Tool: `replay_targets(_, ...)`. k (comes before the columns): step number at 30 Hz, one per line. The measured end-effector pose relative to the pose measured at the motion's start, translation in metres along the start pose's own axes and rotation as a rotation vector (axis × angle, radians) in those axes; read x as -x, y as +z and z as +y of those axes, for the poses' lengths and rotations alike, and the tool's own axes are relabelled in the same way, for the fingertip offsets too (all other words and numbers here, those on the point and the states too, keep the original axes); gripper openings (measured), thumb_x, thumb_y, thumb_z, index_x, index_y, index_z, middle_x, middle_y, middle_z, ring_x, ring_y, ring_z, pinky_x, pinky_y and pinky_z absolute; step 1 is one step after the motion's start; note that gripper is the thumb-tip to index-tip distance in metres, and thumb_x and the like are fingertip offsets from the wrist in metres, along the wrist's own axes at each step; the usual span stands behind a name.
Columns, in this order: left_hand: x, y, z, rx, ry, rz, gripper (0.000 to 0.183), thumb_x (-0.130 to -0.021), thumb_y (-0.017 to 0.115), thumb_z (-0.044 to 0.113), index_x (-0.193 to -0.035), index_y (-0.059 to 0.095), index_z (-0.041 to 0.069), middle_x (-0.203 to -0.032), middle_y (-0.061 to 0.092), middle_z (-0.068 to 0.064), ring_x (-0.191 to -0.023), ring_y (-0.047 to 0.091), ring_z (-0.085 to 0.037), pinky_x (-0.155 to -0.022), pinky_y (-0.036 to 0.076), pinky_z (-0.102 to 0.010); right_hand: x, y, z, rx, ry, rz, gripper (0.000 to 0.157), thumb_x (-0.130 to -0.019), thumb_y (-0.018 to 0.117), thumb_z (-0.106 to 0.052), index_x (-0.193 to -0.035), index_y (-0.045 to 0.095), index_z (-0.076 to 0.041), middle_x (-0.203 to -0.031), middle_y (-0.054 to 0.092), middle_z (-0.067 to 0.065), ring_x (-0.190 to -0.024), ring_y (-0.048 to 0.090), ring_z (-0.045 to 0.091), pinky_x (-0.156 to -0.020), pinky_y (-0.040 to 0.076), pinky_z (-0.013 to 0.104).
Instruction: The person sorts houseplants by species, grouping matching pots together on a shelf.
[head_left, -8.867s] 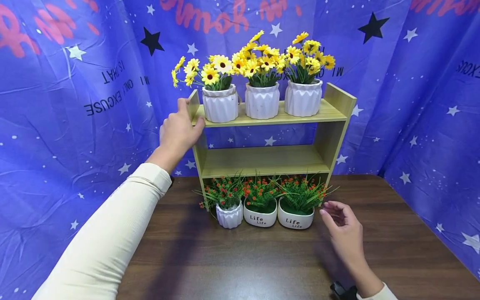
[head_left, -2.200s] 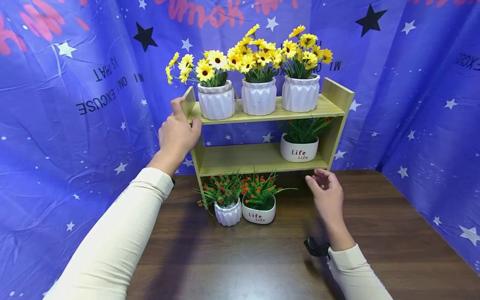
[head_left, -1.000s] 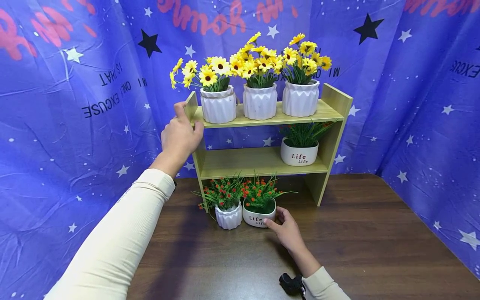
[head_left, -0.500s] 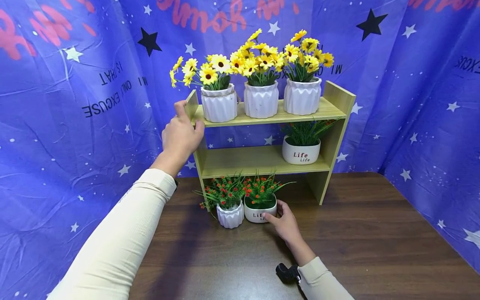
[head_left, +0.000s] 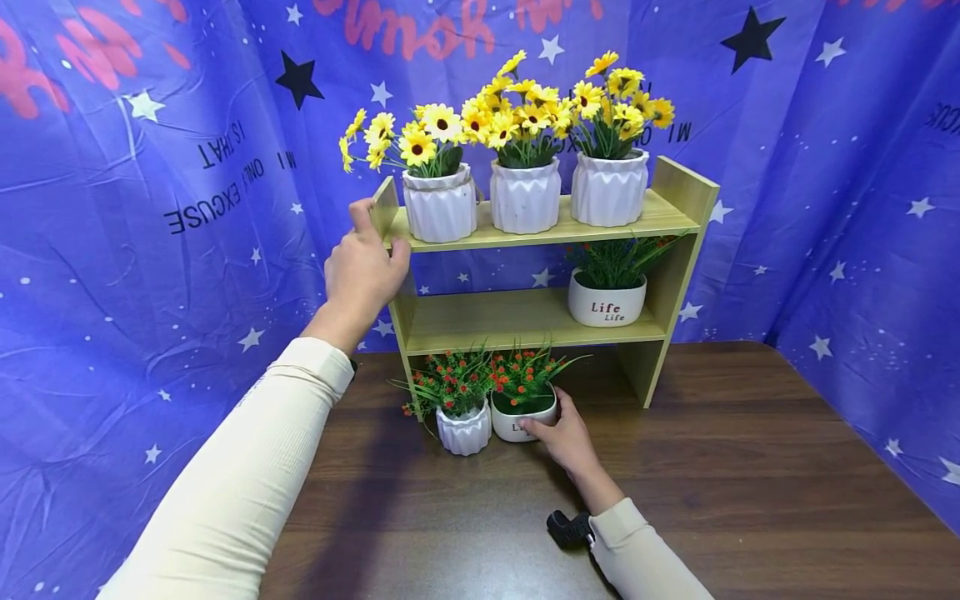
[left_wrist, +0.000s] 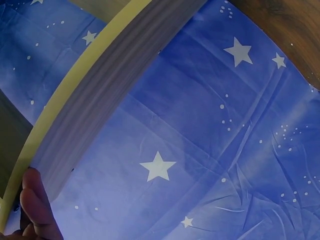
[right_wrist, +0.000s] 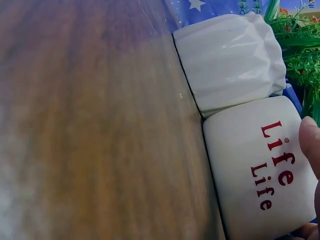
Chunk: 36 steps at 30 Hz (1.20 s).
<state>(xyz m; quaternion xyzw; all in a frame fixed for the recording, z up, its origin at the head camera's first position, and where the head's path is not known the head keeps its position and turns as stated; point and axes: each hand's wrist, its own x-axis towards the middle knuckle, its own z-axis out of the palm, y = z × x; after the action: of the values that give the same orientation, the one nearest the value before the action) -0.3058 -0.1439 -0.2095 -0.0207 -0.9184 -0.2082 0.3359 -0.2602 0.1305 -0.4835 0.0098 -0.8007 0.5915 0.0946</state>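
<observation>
My left hand (head_left: 363, 271) holds the upper left corner of the wooden shelf (head_left: 487, 318), thumb at the top board's front edge. In the left wrist view its fingers (left_wrist: 36, 200) lie against the outer face of the side panel (left_wrist: 95, 95). Low on the right, my right hand (head_left: 572, 437) grips a white oval "Life" flowerpot (head_left: 504, 427) with red-flowered greenery, thumb on its front and fingers round its right side. The right wrist view shows this pot (right_wrist: 250, 200) beside a ribbed white pot (right_wrist: 230, 65), both at the table surface.
Three ribbed pots of yellow daisies (head_left: 525, 200) line the top board. Another "Life" pot (head_left: 607, 308) stands at the right end of the middle board. A starry blue curtain (head_left: 187, 333) hangs behind the dark wooden table (head_left: 750, 467).
One "Life" pot has gone from the table to the middle board. Since then, my right hand has taken hold of the other "Life" pot, which has shifted slightly back. My left hand stays put.
</observation>
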Motion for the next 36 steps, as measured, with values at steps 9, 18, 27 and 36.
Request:
replay_targets(9, 0.001, -0.001, 0.001, 0.002, -0.002, 0.002, 0.055, -0.093, 0.049, 0.034, -0.139, 0.026, 0.015, -0.092, 0.064, -0.027, -0.076, 0.063, -0.048, -0.064, 0.046, -0.059, -0.002, 0.001, 0.002, 0.002, -0.021, 0.054, 0.079, -0.077, 0.085, -0.015, -0.141, 0.044, 0.005, -0.133, 0.056, 0.026, -0.122, 0.053, 0.036, -0.103, 0.039, 0.049)
replay_targets(18, 0.002, -0.003, 0.002, -0.002, 0.006, 0.003, 0.056, -0.093, 0.049, 0.034, -0.14, 0.025, 0.014, -0.093, 0.064, -0.028, -0.076, 0.063, -0.048, -0.063, 0.046, -0.059, 0.004, -0.009, -0.007, 0.009, 0.002, 0.079, 0.077, -0.077, 0.085, -0.016, -0.141, 0.046, 0.003, -0.132, 0.058, 0.024, -0.121, 0.055, 0.033, -0.101, 0.042, 0.048)
replay_targets(27, 0.0, -0.003, 0.003, -0.005, 0.002, -0.027, 0.057, -0.094, 0.047, 0.035, -0.142, 0.023, 0.015, -0.092, 0.063, -0.027, -0.075, 0.063, -0.047, -0.063, 0.046, -0.058, 0.018, -0.027, -0.018, 0.025, 0.011, 0.068, 0.076, -0.077, 0.085, -0.018, -0.141, 0.048, 0.0, -0.133, 0.058, 0.022, -0.122, 0.054, 0.032, -0.101, 0.041, 0.048)
replay_targets(36, 0.001, -0.004, 0.002, -0.006, -0.006, -0.042, 0.057, -0.094, 0.047, 0.035, -0.142, 0.022, 0.015, -0.095, 0.064, -0.027, -0.075, 0.063, -0.046, -0.063, 0.046, -0.058, 0.03, -0.038, -0.035, -0.025, 0.008, 0.048, 0.073, -0.08, 0.084, -0.016, -0.142, 0.048, -0.001, -0.133, 0.059, 0.018, -0.12, 0.056, 0.027, -0.097, 0.044, 0.037)
